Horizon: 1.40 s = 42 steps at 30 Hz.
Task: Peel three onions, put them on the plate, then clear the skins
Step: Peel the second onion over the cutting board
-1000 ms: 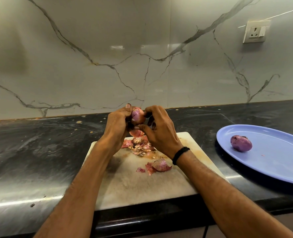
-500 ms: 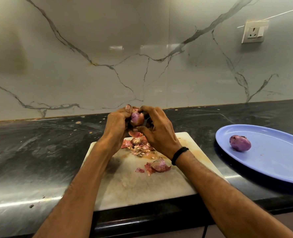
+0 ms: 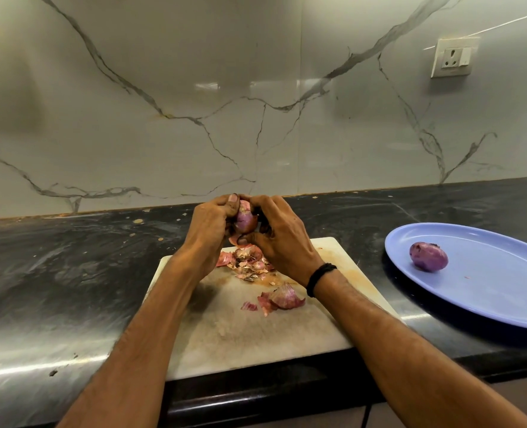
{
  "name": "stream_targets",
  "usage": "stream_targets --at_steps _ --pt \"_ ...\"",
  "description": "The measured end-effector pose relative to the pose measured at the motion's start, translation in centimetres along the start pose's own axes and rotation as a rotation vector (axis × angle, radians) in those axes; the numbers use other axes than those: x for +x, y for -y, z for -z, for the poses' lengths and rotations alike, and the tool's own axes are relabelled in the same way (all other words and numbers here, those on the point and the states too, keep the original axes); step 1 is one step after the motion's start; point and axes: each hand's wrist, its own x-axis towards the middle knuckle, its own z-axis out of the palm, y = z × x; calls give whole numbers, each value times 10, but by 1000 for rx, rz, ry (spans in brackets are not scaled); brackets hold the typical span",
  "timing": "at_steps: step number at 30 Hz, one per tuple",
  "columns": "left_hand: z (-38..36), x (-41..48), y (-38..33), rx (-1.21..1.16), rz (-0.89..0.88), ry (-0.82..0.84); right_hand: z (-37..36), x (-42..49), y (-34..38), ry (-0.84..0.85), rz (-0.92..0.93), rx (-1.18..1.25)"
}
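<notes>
Both hands are curled round one small red onion (image 3: 245, 219), held in the air above the far end of the cutting board (image 3: 240, 335). The left hand (image 3: 209, 230) cups it from the side with the thumb on top, and the right hand (image 3: 282, 239) closes on it from the other side, its fingertips apparently working at the skin, though what they pinch is too hidden to tell. Papery skin shows on this onion, so I judge it only partly peeled. Directly below it, a heap of skins (image 3: 250, 262) lies on the board, with a larger curled piece nearer the person. To the right, well apart from the board, a peeled onion (image 3: 429, 256) rests alone on the blue plate (image 3: 503, 304). That makes one onion done and a second in hand. No third is in view, and clearing the skins has not begun. The board sits at the front edge of a dark, glossy counter (image 3: 55, 273) flecked with small scraps. Behind it rises a pale veined marble wall (image 3: 163, 88) with a socket (image 3: 452, 57) at the upper right. A dark wristband (image 3: 319, 274) circles the right wrist.
</notes>
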Motion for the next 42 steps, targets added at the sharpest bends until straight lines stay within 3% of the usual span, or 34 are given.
stream_targets --at_steps 10,18,42 --pt "2 5 1 -41 62 -52 0 -2 2 -58 22 -39" --pt "0 3 -1 -54 63 -28 1 1 6 -128 -85 90" --pt "-5 -2 -4 -18 74 28 2 4 0 -227 -34 -55"
